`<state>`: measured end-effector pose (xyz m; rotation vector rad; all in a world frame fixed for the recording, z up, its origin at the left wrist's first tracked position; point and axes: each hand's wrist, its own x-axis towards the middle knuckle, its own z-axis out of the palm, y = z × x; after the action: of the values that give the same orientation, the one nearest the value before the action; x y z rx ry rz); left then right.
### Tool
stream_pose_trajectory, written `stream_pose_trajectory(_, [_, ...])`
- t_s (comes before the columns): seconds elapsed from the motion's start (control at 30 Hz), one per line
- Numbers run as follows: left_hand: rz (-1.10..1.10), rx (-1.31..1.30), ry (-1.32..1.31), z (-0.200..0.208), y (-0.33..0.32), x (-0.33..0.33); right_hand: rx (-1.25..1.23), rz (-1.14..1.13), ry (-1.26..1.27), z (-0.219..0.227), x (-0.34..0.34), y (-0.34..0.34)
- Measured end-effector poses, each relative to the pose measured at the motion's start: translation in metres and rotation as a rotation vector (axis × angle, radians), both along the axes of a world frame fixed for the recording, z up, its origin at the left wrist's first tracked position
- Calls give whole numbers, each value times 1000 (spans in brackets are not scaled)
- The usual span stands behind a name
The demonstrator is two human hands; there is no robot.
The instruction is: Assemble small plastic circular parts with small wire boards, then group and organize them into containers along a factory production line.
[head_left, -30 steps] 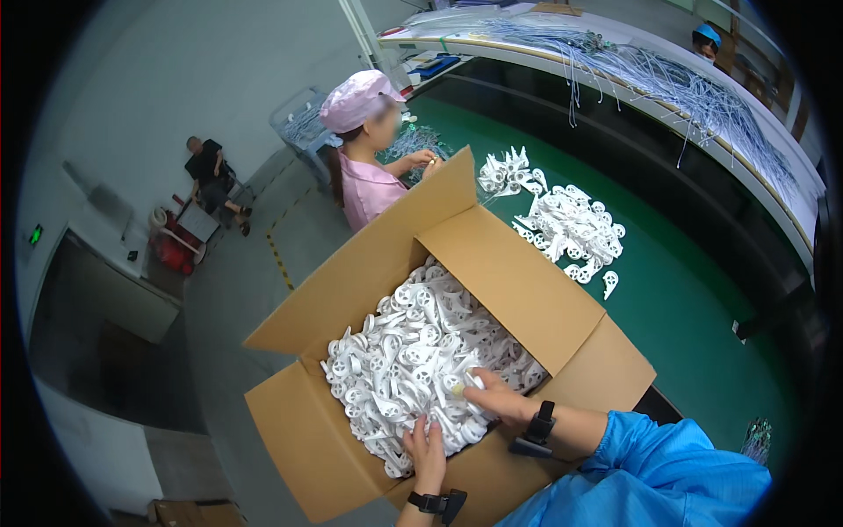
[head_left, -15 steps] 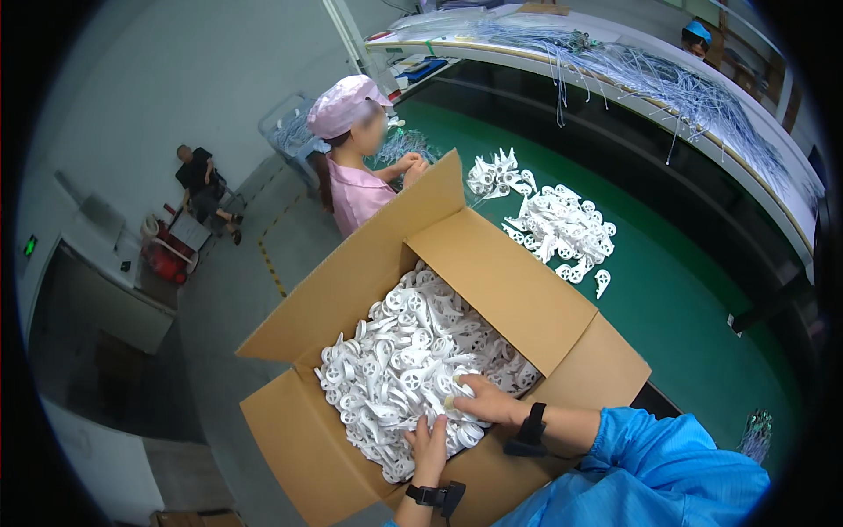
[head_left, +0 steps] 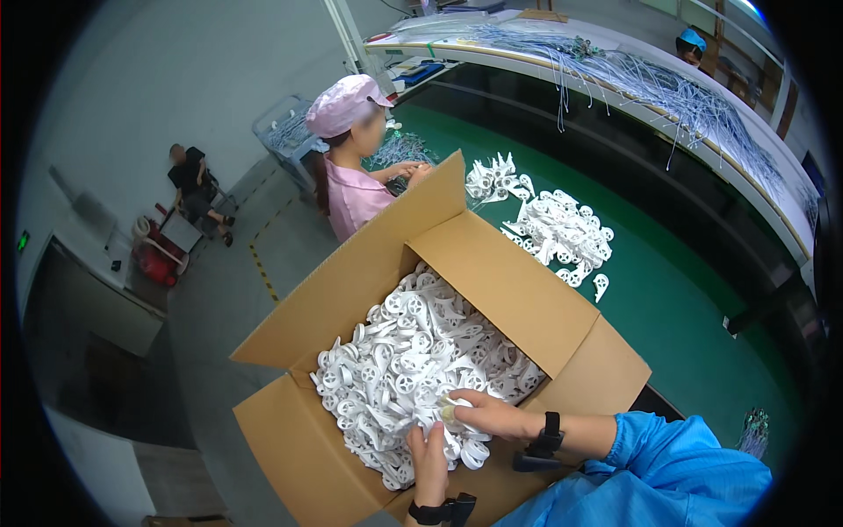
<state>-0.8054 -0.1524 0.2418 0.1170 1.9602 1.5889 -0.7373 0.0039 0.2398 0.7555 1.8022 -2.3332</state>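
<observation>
White parts [head_left: 386,386] are heaped in the carton [head_left: 505,285] at lower centre. They are touched by the left hand [head_left: 429,465] and right hand [head_left: 493,415]; whether any are grasped by the fingers [head_left: 467,398] cannot be told.

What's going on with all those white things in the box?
Someone in blue sleeves has both hands in an open cardboard box full of white parts. The left hand and right hand are close together, touching the parts. More lie in a pile on the green table. Beyond the box is a co-worker in a pink cap.
</observation>
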Motion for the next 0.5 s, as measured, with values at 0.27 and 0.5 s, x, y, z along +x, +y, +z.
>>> stream_pose_trajectory(0.27, [84,273,-249,30,29,-26,49,45,-111,58,-25,11])
stream_pose_trajectory(0.5, [69,458,-244,66,39,-44,184,23,78,102,-48,19])
